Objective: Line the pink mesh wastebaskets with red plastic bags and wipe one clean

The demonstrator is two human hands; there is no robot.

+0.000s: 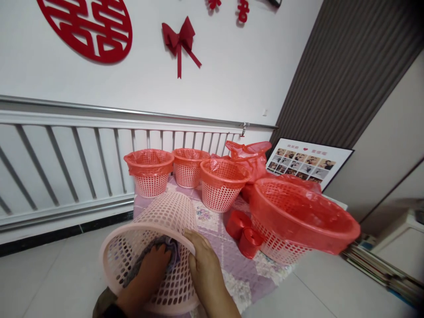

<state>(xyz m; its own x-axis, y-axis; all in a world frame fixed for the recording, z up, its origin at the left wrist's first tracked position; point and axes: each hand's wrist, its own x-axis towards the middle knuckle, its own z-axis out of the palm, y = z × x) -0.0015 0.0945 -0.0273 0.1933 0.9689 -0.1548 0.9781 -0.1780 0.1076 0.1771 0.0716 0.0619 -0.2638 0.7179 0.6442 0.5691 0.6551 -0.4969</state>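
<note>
A pale pink plastic basket (172,207) with a mesh of holes lies tilted on its side, its mouth facing me. My left hand (154,265) reaches inside it, fingers closed over a grey-purple cloth (174,251) pressed near the inner wall. At the right of the mouth, my right hand (202,251) grips the basket's rim, thumb on one side and fingers along the outer wall. Close by on the table are two rolls of red plastic bags, one roll (237,224) behind the other roll (251,243).
Red-lined baskets stand around the table (228,265): a left basket (150,183), a back basket (187,174), a middle basket (220,194) and a large right basket (281,238). Behind them are a loose red bag (251,161), a radiator (66,163) and a photo board (304,161).
</note>
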